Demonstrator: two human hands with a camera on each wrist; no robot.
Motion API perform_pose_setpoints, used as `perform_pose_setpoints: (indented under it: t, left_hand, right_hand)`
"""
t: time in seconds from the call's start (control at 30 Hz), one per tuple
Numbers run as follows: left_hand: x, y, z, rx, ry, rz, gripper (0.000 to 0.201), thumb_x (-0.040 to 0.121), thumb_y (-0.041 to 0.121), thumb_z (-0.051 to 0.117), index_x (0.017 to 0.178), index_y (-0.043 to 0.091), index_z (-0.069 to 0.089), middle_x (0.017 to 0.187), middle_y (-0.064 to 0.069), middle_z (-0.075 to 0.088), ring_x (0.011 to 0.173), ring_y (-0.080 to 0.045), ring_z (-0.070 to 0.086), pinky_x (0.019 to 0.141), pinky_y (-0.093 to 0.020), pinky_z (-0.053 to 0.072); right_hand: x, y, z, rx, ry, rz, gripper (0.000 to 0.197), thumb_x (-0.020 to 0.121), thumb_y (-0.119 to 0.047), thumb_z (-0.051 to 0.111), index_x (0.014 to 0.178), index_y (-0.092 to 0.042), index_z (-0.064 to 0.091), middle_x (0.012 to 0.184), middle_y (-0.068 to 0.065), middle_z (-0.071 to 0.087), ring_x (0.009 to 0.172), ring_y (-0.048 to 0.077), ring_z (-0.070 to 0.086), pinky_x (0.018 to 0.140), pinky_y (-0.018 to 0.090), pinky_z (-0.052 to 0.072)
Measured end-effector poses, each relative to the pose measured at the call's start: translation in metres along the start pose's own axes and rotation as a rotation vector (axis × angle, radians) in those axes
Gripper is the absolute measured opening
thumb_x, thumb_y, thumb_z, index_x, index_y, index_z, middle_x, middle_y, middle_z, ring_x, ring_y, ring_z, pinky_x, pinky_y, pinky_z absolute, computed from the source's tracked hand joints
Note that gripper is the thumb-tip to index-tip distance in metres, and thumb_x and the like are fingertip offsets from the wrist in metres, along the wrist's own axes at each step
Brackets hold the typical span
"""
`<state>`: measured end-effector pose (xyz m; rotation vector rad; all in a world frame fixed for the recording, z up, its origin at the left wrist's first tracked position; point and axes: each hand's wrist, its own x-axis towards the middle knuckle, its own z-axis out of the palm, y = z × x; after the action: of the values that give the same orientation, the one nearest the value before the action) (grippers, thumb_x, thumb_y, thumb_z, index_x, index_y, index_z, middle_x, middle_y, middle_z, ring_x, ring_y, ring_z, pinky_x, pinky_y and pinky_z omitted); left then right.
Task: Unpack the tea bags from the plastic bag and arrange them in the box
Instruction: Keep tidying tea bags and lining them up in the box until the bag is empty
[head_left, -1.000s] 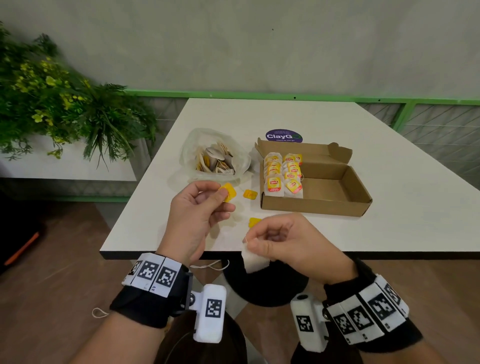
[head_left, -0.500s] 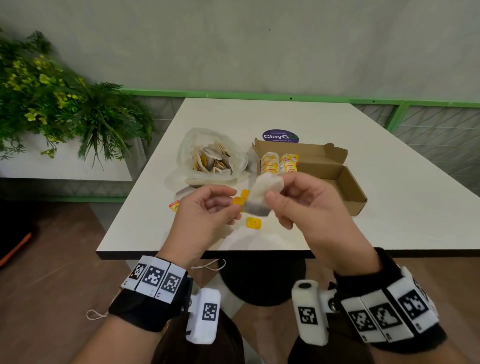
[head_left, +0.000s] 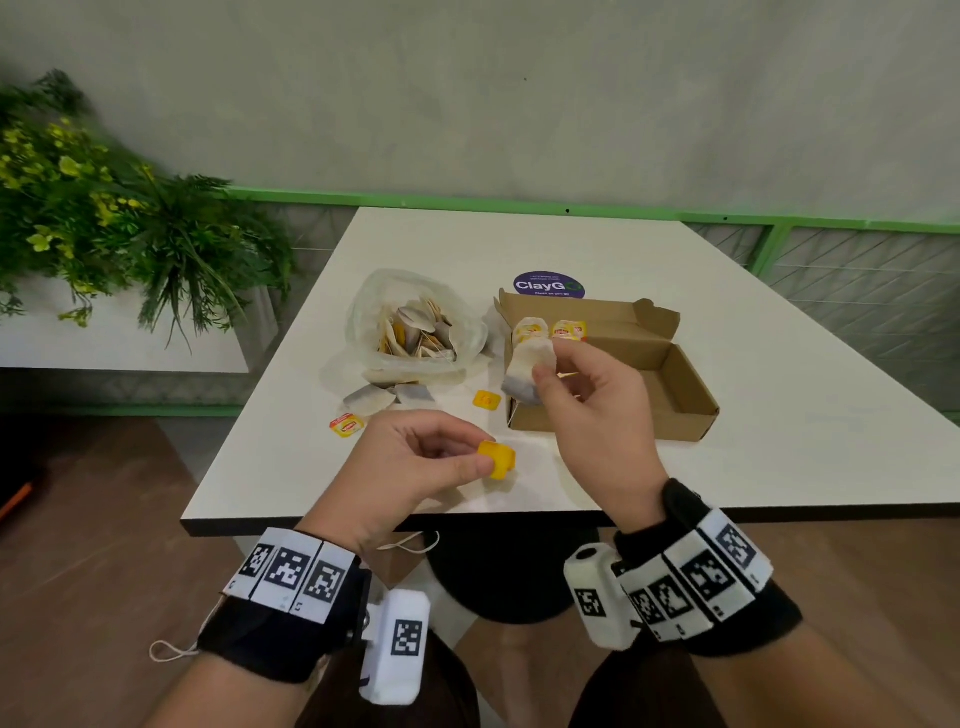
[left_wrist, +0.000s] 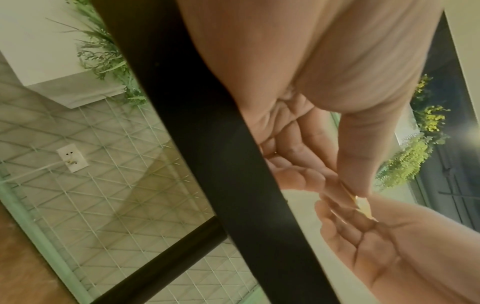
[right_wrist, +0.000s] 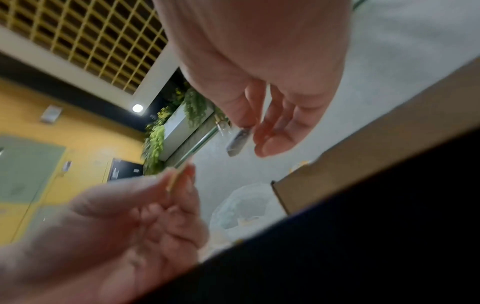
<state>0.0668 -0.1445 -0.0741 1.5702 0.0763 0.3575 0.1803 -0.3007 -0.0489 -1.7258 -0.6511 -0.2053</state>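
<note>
1. At the near edge of the white table (head_left: 779, 415), the left hand (head_left: 410, 467) hovers just above the tabletop. Its thumb and forefinger pinch a small yellow tag (head_left: 496, 458), and the other fingers curl loosely.
2. Just beyond and to the right, the right hand (head_left: 592, 410) is raised higher. Its thumb and fingertips pinch a white tea bag (head_left: 527, 369), which hangs from them over the near left corner of the box (head_left: 675, 395).
3. The string between tag and bag is too thin to see, so I cannot tell whether it is slack or taut.
4. To do this step well, I judge that both hands should travel together, with the tag kept close to the bag. The bag should be lowered upright beside the tea bags in the box (head_left: 550, 330), with its tag laid on top like theirs.
5. On the table between hands and plastic bag lie two loose yellow tags (head_left: 487, 400) (head_left: 346, 424) and a couple of loose tea bags (head_left: 387, 399).
6. Farther back on the left, the open plastic bag (head_left: 415, 332) holds many more tea bags, so much remains to unpack.
7. To its right the brown cardboard box stands open. Its right half is bare, and a round purple sticker (head_left: 549, 286) lies behind it.
8. Beyond the table's left side stands a green plant (head_left: 119, 228).
</note>
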Motion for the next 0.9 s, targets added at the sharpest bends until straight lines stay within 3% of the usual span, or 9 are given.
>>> perform_pose_setpoints:
  t: [0.13,0.23,0.4,0.5,0.6,0.7,0.8,0.87,0.9]
  left_hand:
    - [0.001,-0.004,0.003,0.042,-0.030,-0.009,0.021,0.070,0.013,0.084,0.089,0.006,0.080,0.086,-0.013,0.079,0.079,-0.017,0.072,0.070,-0.023,0.056]
    - [0.000,-0.004,0.004,0.054,-0.049,-0.009,0.015,0.075,0.000,0.082,0.089,0.003,0.079,0.087,-0.011,0.079,0.079,-0.014,0.074,0.072,-0.021,0.056]
    - [-0.002,0.002,0.000,-0.052,-0.038,0.026,0.012,0.069,0.012,0.081,0.080,0.016,0.083,0.084,-0.007,0.079,0.078,-0.012,0.072,0.074,-0.019,0.054]
    - [-0.002,0.003,-0.001,-0.162,0.017,0.042,0.011,0.068,0.012,0.078,0.076,0.018,0.083,0.075,-0.001,0.076,0.068,-0.007,0.068,0.068,-0.016,0.052]
    - [0.000,0.002,0.000,-0.231,0.068,0.023,0.012,0.067,0.011,0.077,0.077,0.016,0.081,0.071,0.000,0.074,0.063,-0.006,0.064,0.063,-0.016,0.050]
    - [0.003,0.002,0.001,-0.351,0.199,0.012,0.020,0.069,0.007,0.075,0.087,0.010,0.068,0.065,0.000,0.070,0.055,-0.008,0.057,0.056,-0.016,0.045]
    - [0.004,0.000,0.003,-0.361,0.271,0.053,0.022,0.072,0.006,0.074,0.082,0.010,0.055,0.068,0.000,0.068,0.055,-0.008,0.054,0.054,-0.018,0.043]
    - [0.005,-0.002,0.003,-0.317,0.299,0.080,0.017,0.071,0.008,0.076,0.080,0.009,0.062,0.073,0.001,0.070,0.061,-0.008,0.059,0.058,-0.018,0.046]
    - [0.005,-0.002,0.003,-0.298,0.310,0.087,0.014,0.070,0.009,0.077,0.080,0.010,0.069,0.076,0.000,0.072,0.066,-0.008,0.063,0.062,-0.017,0.049]
  right_hand:
    - [-0.003,-0.011,0.005,0.434,-0.005,0.276,0.015,0.098,-0.004,0.060,0.109,-0.006,0.070,0.094,0.015,0.075,0.082,0.035,0.074,0.071,0.049,0.062]
    - [-0.001,-0.014,0.007,0.528,0.014,0.343,0.014,0.098,-0.002,0.059,0.107,-0.002,0.070,0.089,0.018,0.075,0.073,0.035,0.072,0.067,0.044,0.062]
    - [-0.001,-0.007,0.014,0.339,0.016,0.247,0.015,0.097,-0.004,0.061,0.107,-0.007,0.072,0.091,0.015,0.075,0.076,0.029,0.074,0.061,0.038,0.062]
    - [-0.008,-0.001,0.013,0.179,-0.041,0.141,0.016,0.098,-0.006,0.060,0.107,-0.010,0.073,0.085,0.006,0.074,0.075,0.015,0.075,0.061,0.036,0.061]
    - [-0.018,0.005,0.013,0.075,-0.138,0.078,0.019,0.096,-0.004,0.063,0.107,-0.015,0.073,0.082,-0.005,0.074,0.076,0.009,0.072,0.069,0.043,0.062]
    - [-0.026,0.006,0.014,0.048,-0.251,0.045,0.019,0.095,-0.009,0.065,0.108,-0.018,0.075,0.088,-0.002,0.075,0.081,0.016,0.072,0.079,0.047,0.060]
    - [-0.032,0.003,0.011,0.075,-0.348,0.068,0.020,0.095,-0.004,0.065,0.109,-0.016,0.073,0.085,-0.001,0.073,0.077,0.007,0.072,0.080,0.037,0.059]
    - [-0.035,0.000,0.010,0.072,-0.402,0.080,0.026,0.093,-0.002,0.066,0.103,-0.026,0.070,0.079,-0.007,0.070,0.073,0.006,0.068,0.077,0.030,0.056]
    - [-0.036,-0.001,0.010,0.081,-0.428,0.096,0.026,0.092,-0.003,0.067,0.101,-0.027,0.069,0.078,-0.005,0.069,0.073,0.011,0.067,0.076,0.031,0.055]
